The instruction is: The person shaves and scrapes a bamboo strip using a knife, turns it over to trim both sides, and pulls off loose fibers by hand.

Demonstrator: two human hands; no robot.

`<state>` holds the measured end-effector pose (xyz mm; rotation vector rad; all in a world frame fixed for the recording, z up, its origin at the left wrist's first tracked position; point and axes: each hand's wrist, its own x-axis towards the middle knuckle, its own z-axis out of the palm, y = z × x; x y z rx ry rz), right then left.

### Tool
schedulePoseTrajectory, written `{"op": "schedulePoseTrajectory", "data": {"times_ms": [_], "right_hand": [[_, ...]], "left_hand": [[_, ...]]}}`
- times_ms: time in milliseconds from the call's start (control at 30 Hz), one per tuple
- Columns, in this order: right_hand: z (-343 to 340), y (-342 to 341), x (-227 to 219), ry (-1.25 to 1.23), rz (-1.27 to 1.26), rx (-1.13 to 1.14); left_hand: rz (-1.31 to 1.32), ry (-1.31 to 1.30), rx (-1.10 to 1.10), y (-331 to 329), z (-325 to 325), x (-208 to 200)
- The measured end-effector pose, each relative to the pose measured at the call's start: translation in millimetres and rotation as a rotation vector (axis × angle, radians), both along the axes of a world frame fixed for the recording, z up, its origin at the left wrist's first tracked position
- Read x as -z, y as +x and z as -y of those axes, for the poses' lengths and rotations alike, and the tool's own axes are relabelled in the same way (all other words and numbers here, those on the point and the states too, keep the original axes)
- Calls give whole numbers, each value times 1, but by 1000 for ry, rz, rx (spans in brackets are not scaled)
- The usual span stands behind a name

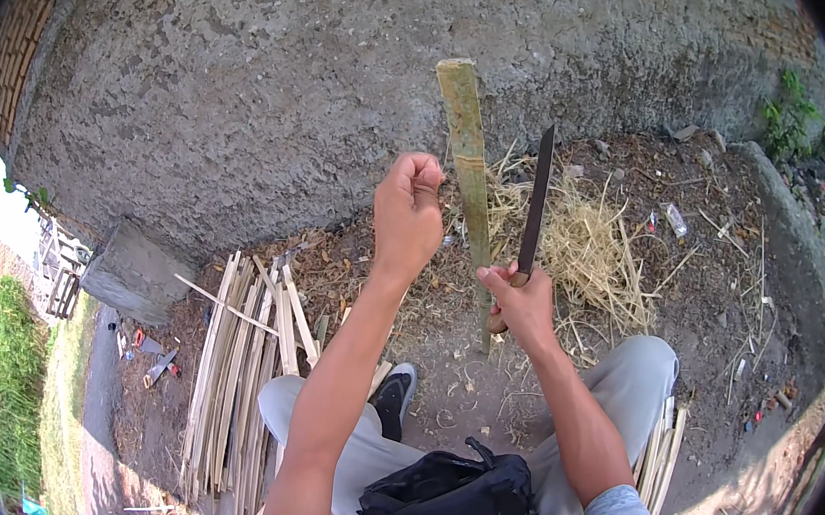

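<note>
My right hand (525, 308) is wrapped round the wooden handle of a long knife (538, 195), its dark, straight blade pointing up and away from me. Just left of the blade stands a split bamboo piece (466, 132), greenish-brown, wide at the top and narrowing toward the ground. The thumb of my right hand lies close against the bamboo; whether it touches, I cannot tell. My left hand (409, 212) is raised to the left of the bamboo, apart from it, with the fingers curled closed. Anything inside those fingers is hidden.
Pale bamboo strips (234, 380) lie piled at my left, with more strips (658, 454) by my right knee. A heap of shavings (589, 251) lies beyond the knife. A rough grey wall (281, 73) rises ahead; a concrete block (134, 274) juts out at left.
</note>
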<state>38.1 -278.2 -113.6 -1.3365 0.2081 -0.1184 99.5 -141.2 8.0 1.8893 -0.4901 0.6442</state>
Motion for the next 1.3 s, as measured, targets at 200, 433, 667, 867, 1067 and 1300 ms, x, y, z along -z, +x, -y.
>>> {"op": "schedulePoseTrajectory", "data": {"times_ms": [200, 433, 667, 867, 1067, 1300], "right_hand": [[6, 1, 3, 64, 30, 69], [9, 2, 4, 173, -29, -35], [10, 4, 8, 144, -27, -47], [7, 3, 5, 149, -36, -65], [5, 3, 7, 179, -27, -84], [5, 1, 3, 155, -31, -79]], "left_hand": [[-325, 201, -183, 24, -61, 141], [-569, 386, -86, 40, -78, 176], [-261, 187, 137, 43, -33, 45], [-154, -235, 363, -5, -7, -61], [81, -231, 251, -19, 9, -69], [86, -170, 165, -12, 13, -62]]}}
